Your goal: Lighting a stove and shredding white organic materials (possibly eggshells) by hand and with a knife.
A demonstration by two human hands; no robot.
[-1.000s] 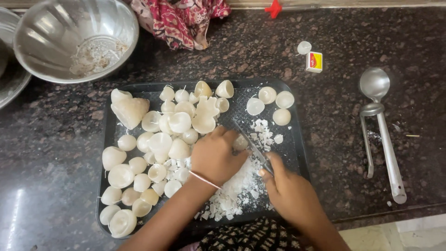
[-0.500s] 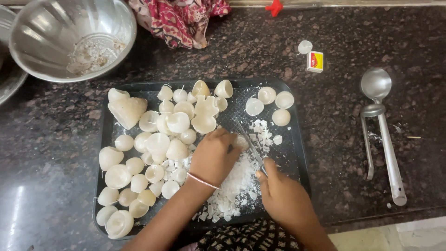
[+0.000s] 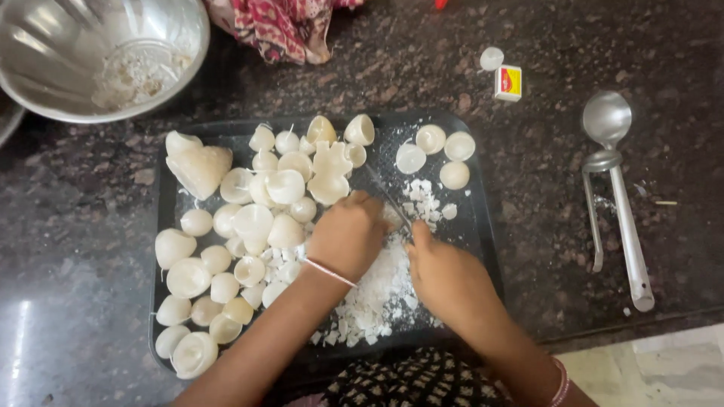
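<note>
A small wax lump (image 3: 392,218) is pinned on the black tray (image 3: 483,226) under the curled fingers of the left hand (image 3: 348,237). A knife (image 3: 388,197) is clamped in the right hand (image 3: 445,275), blade against the lump. A fingertip could be nicked if the blade skids off the brittle wax, and chips (image 3: 377,294) could be scattered.

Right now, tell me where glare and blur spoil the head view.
Head view: window glare whitens the polished dark granite counter at lower left; bright reflections streak the round steel bowl; the left hand and right hand look slightly soft over the black rectangular tray.
</note>
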